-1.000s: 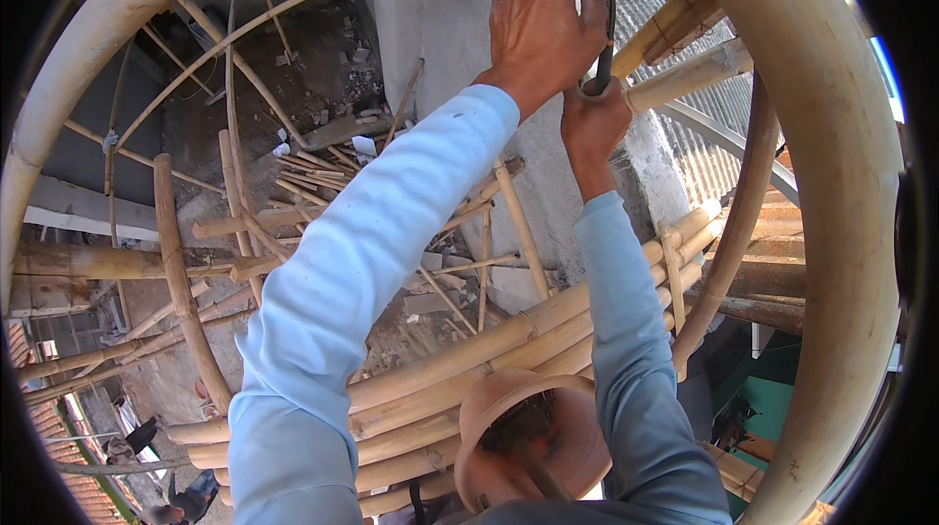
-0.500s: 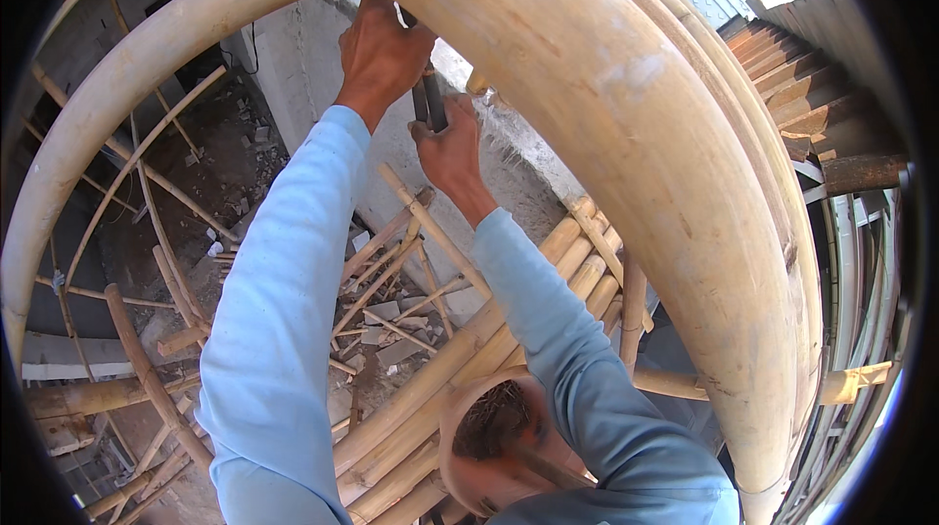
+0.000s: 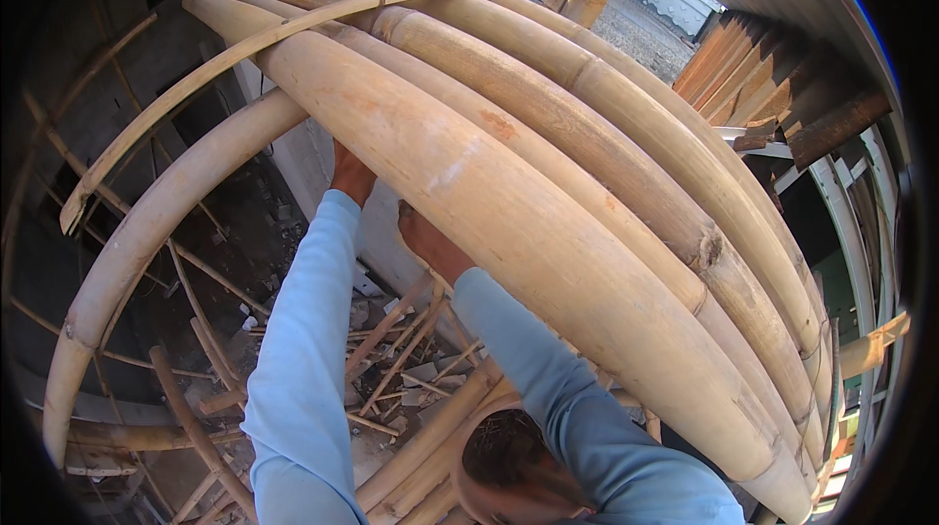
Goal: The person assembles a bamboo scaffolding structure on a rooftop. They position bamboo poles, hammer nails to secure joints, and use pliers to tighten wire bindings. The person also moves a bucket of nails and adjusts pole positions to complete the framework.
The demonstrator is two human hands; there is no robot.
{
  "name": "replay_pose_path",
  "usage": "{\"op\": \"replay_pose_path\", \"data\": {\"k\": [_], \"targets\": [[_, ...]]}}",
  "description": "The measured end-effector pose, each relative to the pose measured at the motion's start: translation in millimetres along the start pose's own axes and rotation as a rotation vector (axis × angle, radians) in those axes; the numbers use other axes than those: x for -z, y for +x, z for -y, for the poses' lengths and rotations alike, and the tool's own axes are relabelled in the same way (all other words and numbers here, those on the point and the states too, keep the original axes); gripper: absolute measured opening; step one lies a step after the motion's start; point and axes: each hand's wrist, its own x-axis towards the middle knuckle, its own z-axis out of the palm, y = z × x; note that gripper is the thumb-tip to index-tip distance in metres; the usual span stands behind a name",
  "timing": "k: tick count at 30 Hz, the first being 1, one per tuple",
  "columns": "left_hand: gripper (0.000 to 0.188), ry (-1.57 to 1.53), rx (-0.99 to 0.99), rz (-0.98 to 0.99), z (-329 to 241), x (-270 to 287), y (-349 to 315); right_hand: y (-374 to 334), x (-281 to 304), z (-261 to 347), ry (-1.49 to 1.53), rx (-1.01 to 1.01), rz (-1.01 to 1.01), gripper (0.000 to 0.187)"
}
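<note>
My left hand (image 3: 352, 173) reaches up behind the nearest thick bamboo pole (image 3: 528, 241), beside a grey concrete wall. Only its wrist and the back of the hand show; the pole covers its fingers. Lower and to the right, my right hand (image 3: 430, 240) is also partly behind that pole, close to its lower edge. Its fingertips are out of sight, and so is anything the hands may hold. Several pale bamboo poles (image 3: 558, 95) lie side by side above my arms. A split bamboo strip (image 3: 245, 48) crosses over their far left ends.
A curved bamboo pole (image 3: 147, 241) runs down at left. Below lie more bamboo poles (image 3: 430, 452) and rubble with broken pieces (image 3: 421, 383). A rounded brownish shape (image 3: 479, 486) with a dark patch, unclear to me, shows under my right arm. Stacked brown sheets (image 3: 734, 61) stand at far right.
The view has shifted, bringing more of the bamboo poles' upper sides into sight. Both hands, earlier visible gripping dark bar-like parts, are now largely covered by the nearest pole.
</note>
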Motion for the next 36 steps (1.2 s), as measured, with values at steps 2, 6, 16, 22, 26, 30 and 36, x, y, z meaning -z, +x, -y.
{"op": "replay_pose_path", "data": {"k": [2, 6, 16, 22, 26, 30, 36], "targets": [[0.051, -0.015, 0.025, -0.007, 5.0, 4.5, -5.0, -6.4, -7.2, 0.1, -0.034, 0.003, -0.021, 0.033], [0.05, -0.072, 0.037, -0.024, 10.5, -3.3, -2.6, 4.5, -6.3, -17.7, -0.16, 0.027, -0.061, 0.035], [0.044, 0.13, 0.036, 0.032, -22.9, -11.1, -6.1, 24.5, 5.0, -34.9, -0.06, 0.116, 0.247, 0.041], [0.033, -0.242, -0.08, -0.204, -12.1, 3.7, 5.7, 31.3, 8.7, 2.2, 0.616, -0.17, 0.526, 0.057], [0.041, -0.139, 0.059, -0.125, -28.9, 7.1, -6.7, 21.6, 24.1, 8.3, 0.54, -0.23, 0.533, 0.06], [0.059, -0.135, 0.014, -0.068, -11.4, 18.5, -3.6, 3.1, 3.3, -14.7, 0.439, -0.192, 0.379, 0.055], [0.058, -0.152, -0.098, -0.09, -3.3, 15.9, 1.9, 13.4, 13.4, -5.3, 0.706, -0.328, 0.477, 0.056]]}}
